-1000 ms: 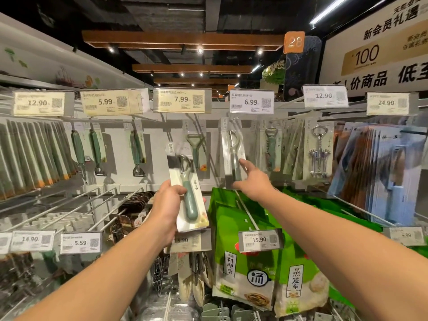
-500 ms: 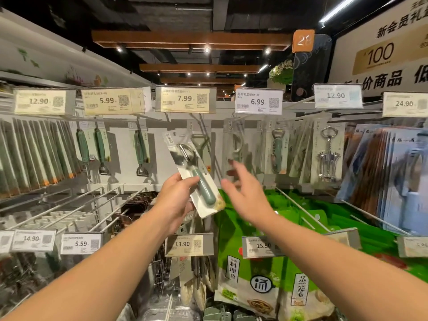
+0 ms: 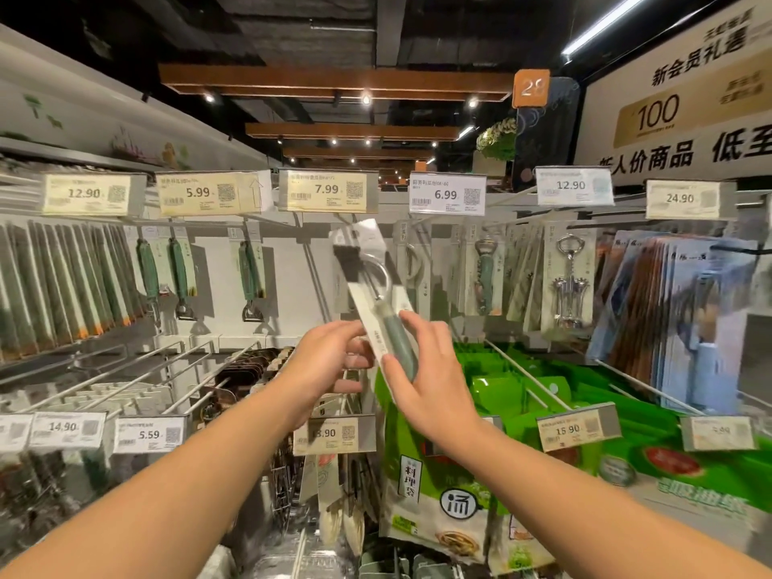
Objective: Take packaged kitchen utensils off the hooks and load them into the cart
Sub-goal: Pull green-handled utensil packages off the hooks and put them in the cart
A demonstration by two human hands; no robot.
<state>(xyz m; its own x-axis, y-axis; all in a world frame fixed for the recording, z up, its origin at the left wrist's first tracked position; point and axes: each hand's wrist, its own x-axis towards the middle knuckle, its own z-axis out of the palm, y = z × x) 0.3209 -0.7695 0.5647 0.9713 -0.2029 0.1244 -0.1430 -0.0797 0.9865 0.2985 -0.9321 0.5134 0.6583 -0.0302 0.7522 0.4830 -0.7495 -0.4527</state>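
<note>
Display wall [image 3: 288, 286] w/ hooks fills the view, price tags along the top rail: 12.90, 5.99, 7.99, 6.99, 12.90, 24.90. Green bags [image 3: 438, 491] hang low centre-right; blue-and-brown packs [image 3: 676, 311] crowd the right hooks. Corkscrew pack [image 3: 566, 282] hangs under the second 12.90 tag, green-handled peelers [image 3: 249, 277] under 5.99.

Both forearms reach in from the bottom edge. Right hand [image 3: 430, 386] grips the lower end of a packaged peeler [image 3: 378, 294], thumb on the card's left edge, fingers curled round the right side over the green handle. Left hand [image 3: 330, 365] sits just beside it, fingers loosely bent, tips at the card's left edge; actual contact can't be told. The pack is off the hooks, held mid-air in front of the wall, tilted w/ its top leaning left, below the 7.99 tag [image 3: 328, 190].
</note>
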